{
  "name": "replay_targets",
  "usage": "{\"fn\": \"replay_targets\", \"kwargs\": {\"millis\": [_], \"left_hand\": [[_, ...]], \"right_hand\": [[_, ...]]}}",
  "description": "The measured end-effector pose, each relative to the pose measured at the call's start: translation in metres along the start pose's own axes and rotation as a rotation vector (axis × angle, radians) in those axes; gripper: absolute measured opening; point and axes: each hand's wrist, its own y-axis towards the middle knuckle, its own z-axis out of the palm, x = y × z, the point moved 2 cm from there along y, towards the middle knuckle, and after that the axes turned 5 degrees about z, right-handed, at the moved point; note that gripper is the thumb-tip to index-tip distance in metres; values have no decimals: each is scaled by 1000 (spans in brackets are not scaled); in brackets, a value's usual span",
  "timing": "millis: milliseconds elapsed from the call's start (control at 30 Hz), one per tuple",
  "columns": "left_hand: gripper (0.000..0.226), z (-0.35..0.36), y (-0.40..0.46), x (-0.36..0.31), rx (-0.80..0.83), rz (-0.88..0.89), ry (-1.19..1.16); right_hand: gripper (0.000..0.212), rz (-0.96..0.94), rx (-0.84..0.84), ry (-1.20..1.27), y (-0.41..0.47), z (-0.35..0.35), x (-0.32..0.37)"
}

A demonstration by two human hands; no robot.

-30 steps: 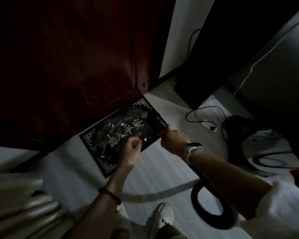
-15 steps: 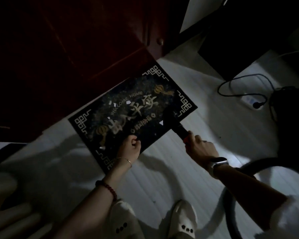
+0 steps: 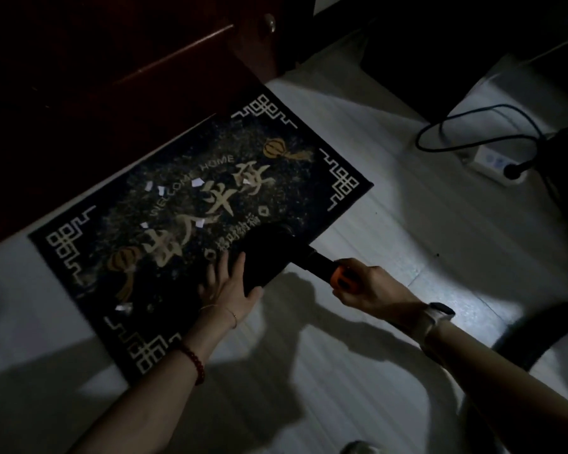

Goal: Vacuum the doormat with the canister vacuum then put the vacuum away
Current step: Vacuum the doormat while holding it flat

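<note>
A dark doormat [image 3: 184,204] with gold characters and "WELCOME HOME" lies on the pale floor against a dark red door. Several white paper scraps [image 3: 197,182] are scattered on it. A black vacuum nozzle [image 3: 264,257] sits on the mat's near edge. My right hand [image 3: 364,286] grips the nozzle's orange-and-black handle [image 3: 338,273]. My left hand [image 3: 227,286] lies flat on the mat, fingers spread, just left of the nozzle. The black hose [image 3: 518,335] curves away at the right. The canister is not in view.
The dark red door [image 3: 112,60] fills the upper left. A white power strip [image 3: 492,162] with a plug and black cables lies on the floor at the upper right, beside dark furniture [image 3: 440,44]. Pale floor [image 3: 391,208] spreads right of the mat.
The camera has come closer to the mat. My right hand has brought the nozzle onto the mat's near edge. My left hand has opened from a loose fist and now lies flat on the mat.
</note>
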Motion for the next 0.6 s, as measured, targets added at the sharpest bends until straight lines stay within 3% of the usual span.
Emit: {"fn": "replay_targets", "kwargs": {"millis": [133, 267, 467, 600], "left_hand": [[78, 23, 12, 4, 39, 14, 122], [72, 30, 14, 4, 25, -15, 160], [64, 23, 18, -5, -54, -71, 46], [65, 24, 16, -4, -87, -57, 61]], "right_hand": [[45, -15, -7, -24, 1, 7, -1], [54, -53, -136, -303, 1, 2, 7], [65, 163, -299, -433, -11, -4, -14], [63, 15, -167, -358, -21, -11, -28]]}}
